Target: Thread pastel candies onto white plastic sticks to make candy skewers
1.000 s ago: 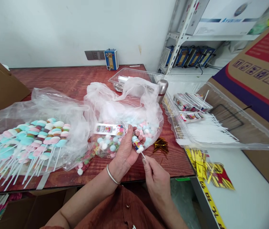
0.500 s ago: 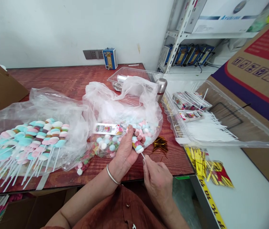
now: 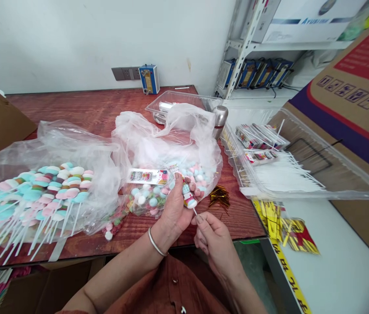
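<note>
My left hand point(image 3: 175, 208) is closed around a candy skewer point(image 3: 188, 197) of pastel pieces, partly inside a small printed clear bag point(image 3: 151, 176) that sticks out to the left. My right hand point(image 3: 211, 235) pinches the skewer's white stick just below the candy. Both hands hover over the front edge of the red wooden table point(image 3: 106, 109), in front of a plastic bag of loose pastel candies point(image 3: 171, 148).
A large clear bag of finished candy skewers point(image 3: 40, 192) lies at the left. A clear tray point(image 3: 302, 174) with white sticks and printed bags sits at the right. Gold twist ties point(image 3: 219, 197) lie by the hands, yellow ones point(image 3: 282, 226) on the white surface. Cardboard boxes flank both sides.
My right hand has slid a little down and back along the stick. My left hand has turned the candy slightly within the bag.
</note>
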Demonstrator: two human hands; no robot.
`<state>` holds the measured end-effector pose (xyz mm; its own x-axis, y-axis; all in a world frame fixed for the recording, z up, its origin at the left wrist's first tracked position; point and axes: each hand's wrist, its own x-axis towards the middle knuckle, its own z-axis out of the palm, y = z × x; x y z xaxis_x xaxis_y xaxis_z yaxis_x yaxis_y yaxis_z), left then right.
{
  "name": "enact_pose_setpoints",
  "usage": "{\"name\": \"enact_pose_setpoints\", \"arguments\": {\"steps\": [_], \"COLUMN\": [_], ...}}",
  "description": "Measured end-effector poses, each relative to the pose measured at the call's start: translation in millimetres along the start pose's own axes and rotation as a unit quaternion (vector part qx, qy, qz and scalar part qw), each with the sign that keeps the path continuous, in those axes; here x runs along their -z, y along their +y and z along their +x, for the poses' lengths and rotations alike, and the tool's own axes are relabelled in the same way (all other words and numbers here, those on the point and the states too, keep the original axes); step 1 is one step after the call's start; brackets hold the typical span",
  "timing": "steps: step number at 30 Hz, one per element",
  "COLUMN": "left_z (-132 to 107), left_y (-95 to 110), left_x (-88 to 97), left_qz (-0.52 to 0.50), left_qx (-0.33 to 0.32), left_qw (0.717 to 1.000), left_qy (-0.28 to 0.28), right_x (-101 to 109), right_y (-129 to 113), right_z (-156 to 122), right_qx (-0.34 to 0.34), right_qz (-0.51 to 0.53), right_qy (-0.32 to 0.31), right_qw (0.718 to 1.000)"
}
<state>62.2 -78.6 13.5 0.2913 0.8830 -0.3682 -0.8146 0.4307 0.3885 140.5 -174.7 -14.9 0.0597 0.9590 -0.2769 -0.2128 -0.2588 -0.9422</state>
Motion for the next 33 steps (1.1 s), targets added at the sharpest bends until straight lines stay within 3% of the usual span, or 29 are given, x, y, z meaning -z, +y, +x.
{"name": "enact_pose_setpoints", "arguments": {"steps": [2, 3, 6, 8, 10, 11, 13, 14, 16, 18, 19, 21, 24, 26, 27, 30, 31, 33], "left_z": [2.5, 3.7, 5.7, 4.7, 1.8, -0.2, -4.1, -5.5, -6.2, -3.9, -1.9, 2.6, 8.4, 10.7, 11.4, 12.4, 12.2, 11.2], "left_y": [2.5, 3.7, 5.9, 5.0, 1.4, -1.3, -7.2, -9.7, -12.2, -10.9, -9.0, -4.2, 2.4, 5.6, 6.9, 8.0, 7.0, 2.3], "left_x": [-0.7, -1.2, -2.7, -4.0, -5.7, -6.6, -8.1, -8.2, -7.0, -3.9, -2.1, 0.9, 1.8, -0.3, -1.6, -4.7, -4.9, -4.0], "left_qz": [0.003, 0.004, 0.007, 0.011, 0.022, 0.026, 0.027, 0.022, 0.012, 0.014, 0.018, 0.032, 0.033, 0.01, -0.003, -0.029, -0.03, -0.019], "left_qx": [-0.01, -0.014, -0.019, -0.019, -0.012, -0.005, 0.014, 0.025, 0.042, 0.039, 0.028, -0.003, -0.02, -0.013, -0.006, 0.015, 0.022, 0.027], "left_qw": [1.0, 1.0, 1.0, 0.999, 0.999, 0.998, 0.998, 0.998, 0.998, 0.999, 0.999, 0.999, 0.999, 1.0, 0.999, 0.997, 0.997, 0.996], "left_qy": [0.009, 0.012, 0.017, 0.03, 0.047, 0.053, 0.058, 0.055, 0.04, 0.028, 0.024, 0.015, 0.009, 0.026, 0.038, 0.067, 0.071, 0.077], "right_x": [0.9, 1.7, 3.9, 4.3, 3.6, 3.1, 2.0, 1.7, 1.9, 3.3, 4.2, 6.1, 7.2, 6.8, 6.5, 6.1, 6.1, 5.6], "right_y": [2.1, 3.6, 8.5, 10.8, 11.1, 10.4, 7.2, 4.9, 0.1, -3.2, -3.8, -2.6, 2.5, 5.9, 7.3, 9.6, 9.8, 9.5], "right_z": [-2.1, -3.1, -4.2, -2.7, 0.6, 2.6, 6.7, 8.4, 10.4, 10.3, 9.7, 8.0, 5.9, 5.3, 5.4, 6.9, 7.9, 10.3], "right_qx": [0.08, 0.134, 0.285, 0.358, 0.395, 0.402, 0.393, 0.375, 0.306, 0.219, 0.182, 0.134, 0.132, 0.195, 0.245, 0.383, 0.407, 0.422], "right_qz": [-0.127, -0.217, -0.455, -0.544, -0.59, -0.596, -0.572, -0.537, -0.433, -0.315, -0.263, -0.188, -0.184, -0.285, -0.354, -0.536, -0.573, -0.606], "right_qy": [0.03, 0.055, 0.12, 0.146, 0.157, 0.163, 0.186, 0.194, 0.18, 0.125, 0.096, 0.059, 0.06, 0.102, 0.13, 0.179, 0.178, 0.173], "right_qw": [0.988, 0.965, 0.835, 0.744, 0.686, 0.676, 0.696, 0.73, 0.829, 0.915, 0.943, 0.971, 0.972, 0.933, 0.893, 0.731, 0.689, 0.652]}}
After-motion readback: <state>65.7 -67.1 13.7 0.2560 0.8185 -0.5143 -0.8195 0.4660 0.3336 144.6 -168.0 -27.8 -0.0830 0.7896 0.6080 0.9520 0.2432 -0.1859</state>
